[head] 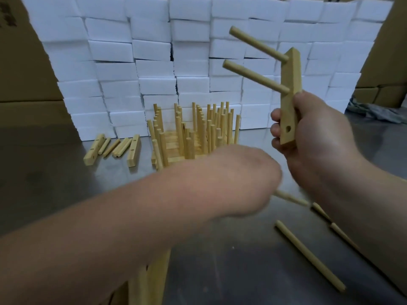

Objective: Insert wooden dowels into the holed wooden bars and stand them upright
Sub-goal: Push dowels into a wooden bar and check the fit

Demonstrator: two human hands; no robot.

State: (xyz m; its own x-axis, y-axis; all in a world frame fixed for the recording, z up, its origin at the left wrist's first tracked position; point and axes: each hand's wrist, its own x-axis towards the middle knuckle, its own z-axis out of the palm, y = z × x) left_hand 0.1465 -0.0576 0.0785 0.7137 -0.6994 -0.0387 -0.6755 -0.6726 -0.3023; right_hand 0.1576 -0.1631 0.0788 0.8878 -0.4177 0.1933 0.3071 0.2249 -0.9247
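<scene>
A wall of white foam blocks (154,69) runs along the far edge of the steel counter (55,183) and works as a backstop. The finished bars with upright dowels (193,133) are parked against it at the middle of that edge, probably to keep the working space free. The right hand (312,133), raised above the counter's right side, has its grip closed round the lower half of a holed bar (289,84). It holds the bar on end with the holed face turned left toward the other arm. Two inserted dowels (255,77) stick out of the bar's upper part, and an empty hole (288,129) shows just above its bottom end, clear of the fingers. It looks ready to be filled. The left hand (248,179) crosses low toward the right edge, where the loose dowels (308,254) lie. It is blurred and its fingers are hidden. A dowel end shows just past it, but I cannot tell whether the grip has closed on that dowel. Spare bars and dowels (114,148) lie flat toward the far left corner, seemingly as stock. More wooden pieces (154,278) at the near edge are half hidden under the left forearm.
</scene>
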